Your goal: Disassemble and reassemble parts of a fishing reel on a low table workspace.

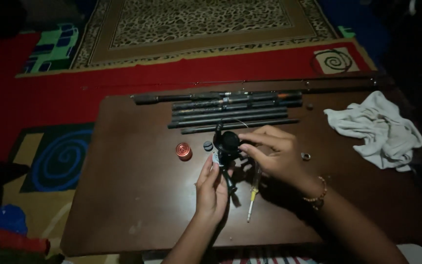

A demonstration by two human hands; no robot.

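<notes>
A black fishing reel is held above the middle of a dark wooden table. My left hand grips the reel from below, around its stem and handle. My right hand, with a bead bracelet at the wrist, pinches the reel's upper right side. A thin wire bail curves over the top of the reel. A slim yellow-tipped tool lies on the table just under my hands.
Several dark fishing rod sections lie side by side at the table's far edge. A small red spool and a dark cap sit left of the reel. A metal ring and a white rag lie to the right. Patterned rugs cover the floor beyond.
</notes>
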